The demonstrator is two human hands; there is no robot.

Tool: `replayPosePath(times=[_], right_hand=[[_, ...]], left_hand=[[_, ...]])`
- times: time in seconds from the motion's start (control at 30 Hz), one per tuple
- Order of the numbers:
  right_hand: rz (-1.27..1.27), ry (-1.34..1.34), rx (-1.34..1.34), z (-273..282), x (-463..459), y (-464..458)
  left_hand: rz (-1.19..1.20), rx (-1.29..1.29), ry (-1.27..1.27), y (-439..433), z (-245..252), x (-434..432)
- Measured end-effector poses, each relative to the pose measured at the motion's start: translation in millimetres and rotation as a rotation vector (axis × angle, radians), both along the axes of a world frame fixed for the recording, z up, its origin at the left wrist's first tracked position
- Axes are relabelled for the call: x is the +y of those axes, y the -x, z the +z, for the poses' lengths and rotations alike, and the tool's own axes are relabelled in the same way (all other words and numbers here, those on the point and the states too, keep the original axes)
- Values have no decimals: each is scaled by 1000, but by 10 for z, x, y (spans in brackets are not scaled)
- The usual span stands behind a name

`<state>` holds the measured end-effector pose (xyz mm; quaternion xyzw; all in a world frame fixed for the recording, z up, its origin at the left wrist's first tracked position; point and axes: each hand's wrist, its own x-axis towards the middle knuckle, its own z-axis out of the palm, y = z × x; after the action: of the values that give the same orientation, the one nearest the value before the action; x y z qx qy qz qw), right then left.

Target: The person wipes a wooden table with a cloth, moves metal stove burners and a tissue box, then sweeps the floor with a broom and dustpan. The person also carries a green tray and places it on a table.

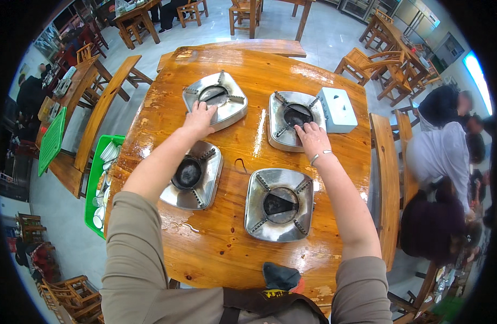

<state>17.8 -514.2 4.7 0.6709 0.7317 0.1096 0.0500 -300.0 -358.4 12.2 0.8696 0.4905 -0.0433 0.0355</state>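
On the wooden table point(232, 259) stand four-legged pot supports on several square metal gas stoves. My left hand point(200, 119) lies over the front edge of the far-left stove point(232, 87), fingers on its top, thumb against its side. The fingers of my right hand point(315, 139) touch the top of the far-right stove point(277, 137) beside its dark burner bowl; whether they grip its edge is hidden. Nearer to me are the near-left stove point(206, 178), partly covered by my left forearm, and the near-right stove point(258, 206).
A pale blue tissue box point(347, 115) adjoins the far-right stove. A dark cloth point(285, 275) lies at the near edge. Left of the table, a green crate point(90, 202) holds dishes. Benches point(381, 182) flank the table; people point(438, 158) are at the right.
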Motion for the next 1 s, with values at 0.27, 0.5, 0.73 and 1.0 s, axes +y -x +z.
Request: replayPosePath(times=[0.27, 0.5, 0.73, 1.0], right_hand=[[-45, 70, 21, 98, 18, 90], [51, -81, 2, 221, -239, 154], [209, 290, 392, 513, -2161, 1045], [133, 108, 268, 233, -1869, 994]], left_hand=[[-312, 13, -46, 303, 146, 203], [-184, 40, -200, 376, 285, -13], [-278, -101, 147, 1359, 530, -1636], [-412, -51, -144, 1455, 120, -1406]])
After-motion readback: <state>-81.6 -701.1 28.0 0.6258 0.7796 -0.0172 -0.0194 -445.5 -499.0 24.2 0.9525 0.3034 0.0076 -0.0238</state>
